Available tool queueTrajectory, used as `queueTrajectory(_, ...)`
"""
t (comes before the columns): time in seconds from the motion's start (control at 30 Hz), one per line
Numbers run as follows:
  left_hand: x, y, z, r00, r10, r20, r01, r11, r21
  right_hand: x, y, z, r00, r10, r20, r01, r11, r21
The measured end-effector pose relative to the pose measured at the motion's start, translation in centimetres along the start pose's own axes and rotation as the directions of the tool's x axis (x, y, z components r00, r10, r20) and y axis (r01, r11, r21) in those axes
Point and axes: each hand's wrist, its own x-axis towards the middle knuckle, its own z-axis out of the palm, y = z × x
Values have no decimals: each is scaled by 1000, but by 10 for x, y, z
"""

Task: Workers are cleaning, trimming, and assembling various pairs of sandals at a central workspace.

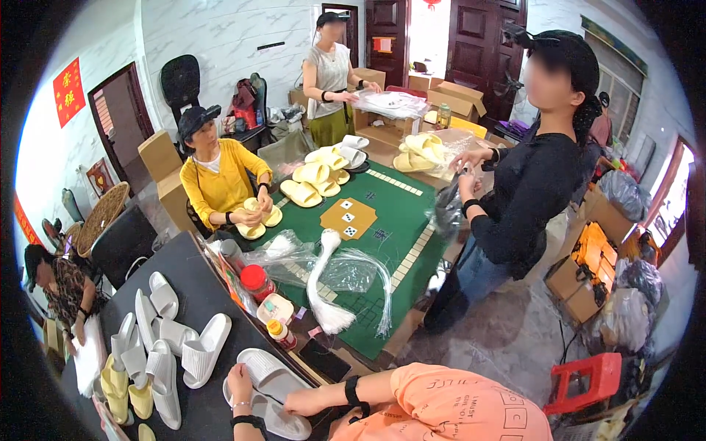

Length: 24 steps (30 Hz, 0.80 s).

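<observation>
At the front edge of the dark table [110, 294], a pair of light grey slide sandals [271, 373] with ribbed straps lies side by side. My left hand [239, 384], with a bracelet and black wrist band, is closed at the left end of the pair. From the right, my right hand [304, 401] reaches in, closed on a sandal's side; its fingertips are partly hidden. Both my hands are close together over the sandals. More grey slides [207, 350] spread to the left, with pale yellow slides [115, 389] beside them.
A green game table [404, 213] holds white ties [325, 294], plastic bags and yellow slides [312, 173]. A red-lidded jar [256, 279] stands near its corner. One person sits in a yellow top [220, 184]; others stand behind and right. A red stool [585, 382] is at right.
</observation>
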Motion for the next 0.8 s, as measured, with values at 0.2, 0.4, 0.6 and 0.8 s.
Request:
queueTrajectory(0.2,2,5,-4,998,-60,20,60,998,6,26,42,25,971,228,-77,-224,973,63)
queueTrajectory(0.4,16,-3,1,984,-142,111,144,989,-11,49,-5,-14,742,652,-158,-482,682,550)
queueTrajectory(0.6,29,-55,36,926,-320,201,370,877,-308,51,28,16,902,158,-402,-222,968,-118)
queueTrajectory(0.8,25,-28,21,943,-327,-59,262,841,-474,47,17,-4,933,303,-195,-326,940,-99)
